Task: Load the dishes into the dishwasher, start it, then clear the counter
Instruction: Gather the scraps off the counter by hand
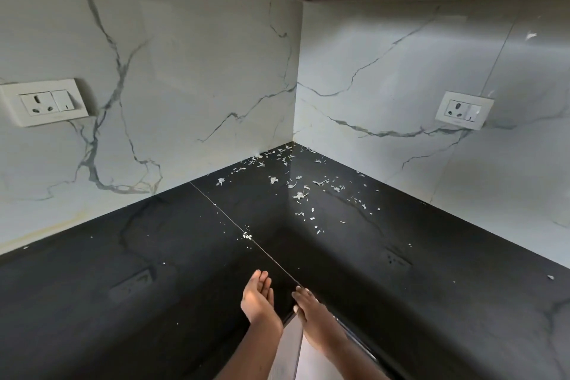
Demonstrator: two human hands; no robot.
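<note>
Nearest were my two forearms, at the near edge. Left hand (257, 296) was cupped palm-up, fingers together, holding nothing I could see. Right hand (308, 307) lay with straight fingers on the near inner corner of the counter (154, 256). Step judged: clearing the counter; no dishes were in view. Scraps (296, 191) lay scattered toward the far corner, well apart from my fingers. The next move would likely need a far reach, sweeping the scraps nearward into the cupped palm.

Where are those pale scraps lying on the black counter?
In the head view, mid-frame, the scraps lie scattered in the counter's far corner, beyond the left hand and right hand.
</note>
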